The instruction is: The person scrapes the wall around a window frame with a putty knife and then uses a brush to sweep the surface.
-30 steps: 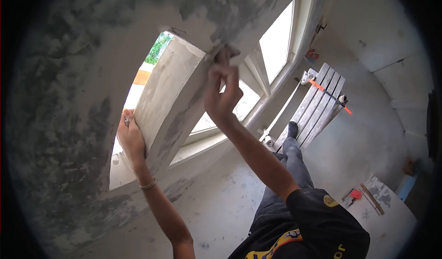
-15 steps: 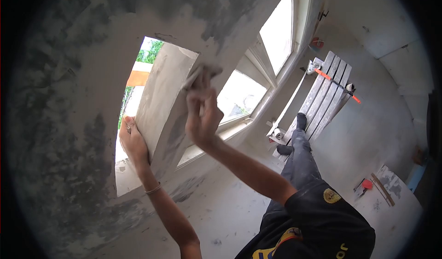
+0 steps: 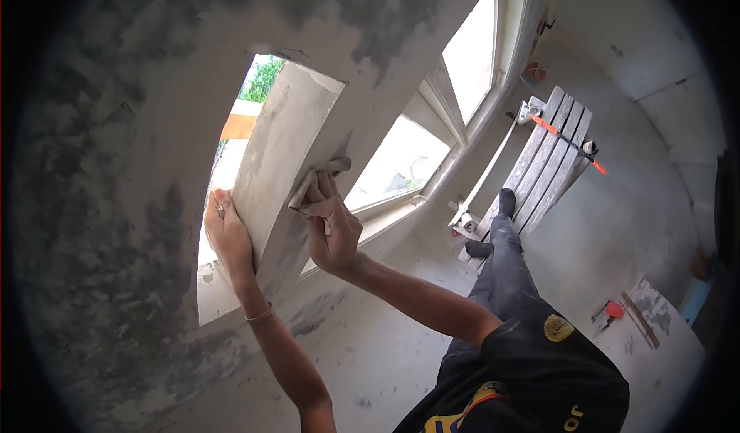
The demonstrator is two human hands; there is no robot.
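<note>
My right hand (image 3: pixel 335 229) is closed on a folded sheet of sandpaper (image 3: pixel 308 186), greyish and bent over at its edges. It presses the sheet on the plastered wall (image 3: pixel 289 229), just beside the small opening. My left hand (image 3: pixel 229 236) reaches into that opening, and its fingers curl round the far edge of the pale side face (image 3: pixel 289 117); part of them is hidden. Dark grey patches mottle the wall around the opening.
I stand in socks on a slatted wooden bench (image 3: pixel 536 171) with an orange-and-black bar (image 3: pixel 566 144) across it. Larger windows (image 3: pixel 401 163) are to the right. On the floor lie a board (image 3: pixel 655 306) and a red object (image 3: pixel 614 310).
My right hand has slid down along the wall with the sandpaper, from near the opening's upper corner. My left hand stays at the opening's edge. The view has shifted slightly.
</note>
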